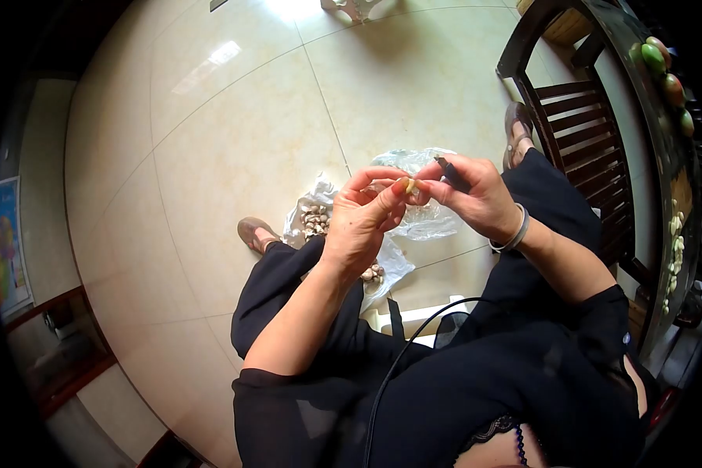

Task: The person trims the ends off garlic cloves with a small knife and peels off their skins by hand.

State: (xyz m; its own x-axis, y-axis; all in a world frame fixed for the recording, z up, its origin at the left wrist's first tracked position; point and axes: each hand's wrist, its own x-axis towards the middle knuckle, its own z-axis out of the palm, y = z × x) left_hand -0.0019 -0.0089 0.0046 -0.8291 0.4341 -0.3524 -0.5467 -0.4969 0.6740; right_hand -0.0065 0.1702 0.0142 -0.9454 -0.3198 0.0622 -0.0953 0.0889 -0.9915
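Pale garlic clove (410,187), pinched between left hand (357,221) and right hand (487,199), both curled nearly closed; a black tool (454,176) lodges in the right's thumb crook, seemingly leaving fingertips free

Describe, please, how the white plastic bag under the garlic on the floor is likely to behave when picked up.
The white plastic bag is probably floppy, as its thin edges lie crumpled. The garlic lies loose on it in small rounded pieces, so lifting one edge might well roll some off.
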